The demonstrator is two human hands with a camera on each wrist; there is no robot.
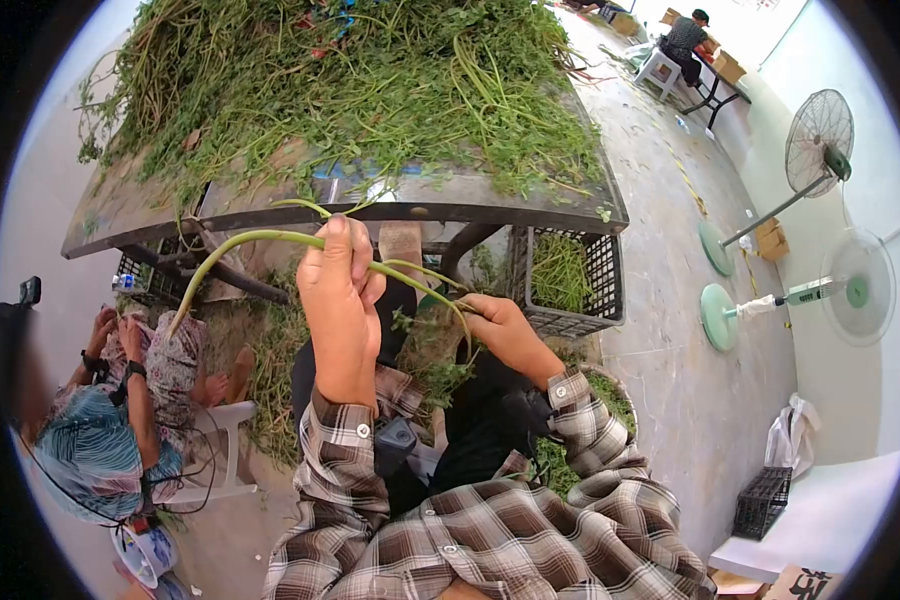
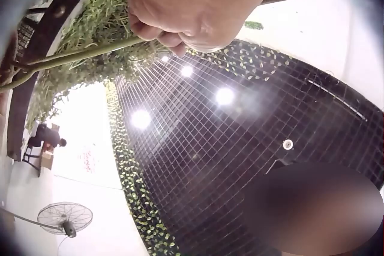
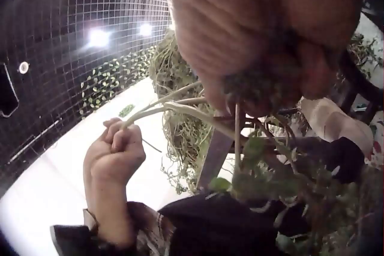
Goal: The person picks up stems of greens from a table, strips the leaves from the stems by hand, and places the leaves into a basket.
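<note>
My left hand (image 1: 342, 300) grips a long, thick green plant stem (image 1: 228, 245) at its middle, with the thumb on top and the fingers curled round. The stem's bare end arches down to the left, and a thin side shoot (image 1: 300, 205) stands out above the thumb. Lower and to the right, my right hand (image 1: 510, 335) pinches the stem's other part, where it branches. Leafy green sprigs (image 3: 282, 178) hang beneath this hand in the right wrist view, and its fingertips are partly hidden there. From the left wrist camera, the forked stem (image 2: 90, 54) runs between both hands.
A dark table (image 1: 270, 205) ahead bears a big heap of leafy stems (image 1: 350, 110). Below its right corner, a black crate (image 1: 610, 280) holds cut stems. Someone (image 1: 110, 420) sits close on the left. Two fans (image 1: 820, 140) stand at right.
</note>
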